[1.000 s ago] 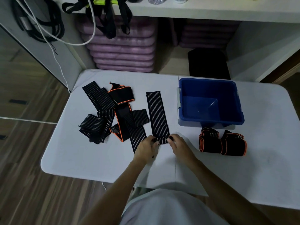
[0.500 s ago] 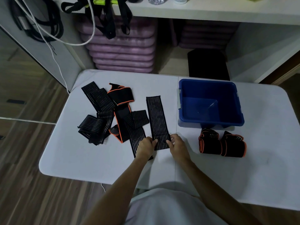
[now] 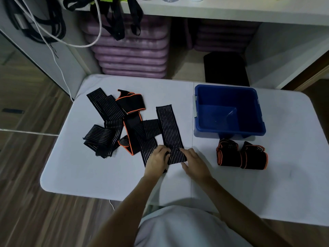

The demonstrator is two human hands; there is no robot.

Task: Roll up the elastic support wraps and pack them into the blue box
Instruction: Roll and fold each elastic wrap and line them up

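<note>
White folding tabletop carries a blue plastic box, nothing inside it yet. Since a moment ago the black striped elastic wrap lies flatter. Its near end sits between the hands: left hand and right hand both pinch its edges.

Dim, soft-focus, wide-angle edge distortion
</note>
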